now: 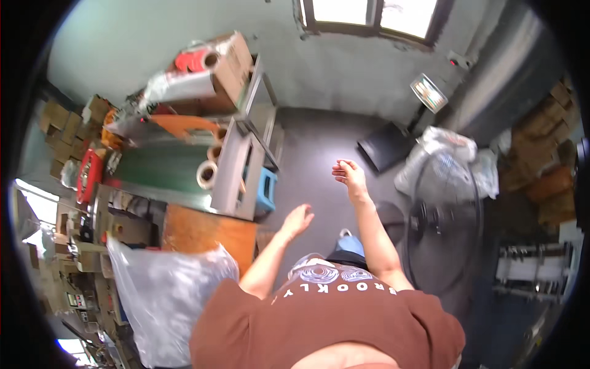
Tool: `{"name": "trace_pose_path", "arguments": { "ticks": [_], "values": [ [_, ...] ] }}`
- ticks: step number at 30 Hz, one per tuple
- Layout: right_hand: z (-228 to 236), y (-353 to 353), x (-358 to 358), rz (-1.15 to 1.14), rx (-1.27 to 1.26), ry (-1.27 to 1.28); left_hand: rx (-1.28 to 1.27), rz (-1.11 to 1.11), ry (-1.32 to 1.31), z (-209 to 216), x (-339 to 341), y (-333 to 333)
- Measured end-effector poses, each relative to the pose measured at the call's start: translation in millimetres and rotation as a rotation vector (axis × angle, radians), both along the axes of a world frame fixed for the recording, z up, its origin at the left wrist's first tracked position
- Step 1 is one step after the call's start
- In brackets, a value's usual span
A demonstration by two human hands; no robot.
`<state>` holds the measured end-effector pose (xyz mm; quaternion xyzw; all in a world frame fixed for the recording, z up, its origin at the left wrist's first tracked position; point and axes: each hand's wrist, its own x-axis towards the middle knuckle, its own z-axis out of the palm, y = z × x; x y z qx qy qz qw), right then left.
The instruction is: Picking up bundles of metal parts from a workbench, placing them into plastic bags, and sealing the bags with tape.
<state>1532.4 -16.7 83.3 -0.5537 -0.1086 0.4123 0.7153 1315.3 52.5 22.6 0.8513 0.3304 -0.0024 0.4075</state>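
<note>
Above the dark floor (310,141), my right hand (350,173) reaches forward with its fingers loosely bent and apart, holding nothing. It is nearest to a black flat platform (387,147) on the floor, apart from it. My left hand (298,220) hangs lower and further left, slightly blurred, thumb away from the fingers and nothing in it. Close to that hand, but not touched, stands a blue plastic stool (266,189) beside a metal-framed bench (228,197). A roll with a cardboard core (207,174) lies at the end of the bench's green surface (160,166).
Left of me, a large clear plastic bag (166,301) bulges beside a wooden board (209,237). A cardboard box (232,71) sits on the upper shelf. To the right stand a big round fan (442,227), white plastic bags (445,147) and a lit panel on a post (428,93).
</note>
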Motion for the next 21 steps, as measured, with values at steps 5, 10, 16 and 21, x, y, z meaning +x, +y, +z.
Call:
{"name": "trace_pose_path", "arguments": {
  "ticks": [5, 10, 16, 21],
  "values": [
    [-39, 198, 103, 0.483, -0.106, -0.208, -0.313, 0.289, 0.047, 49, 29, 116],
    [-107, 245, 245, 1.287, -0.449, -0.962, -0.207, 1.14, -0.614, 72, 27, 269],
    [-90, 275, 369, 0.745, -0.662, 0.108, 0.696, 1.44, -0.356, 138, 103, 465],
    [-61, 478, 474, 0.998, -0.69, 0.006, 0.407, 1.768, -0.255, 155, 152, 554]
  ]
}}
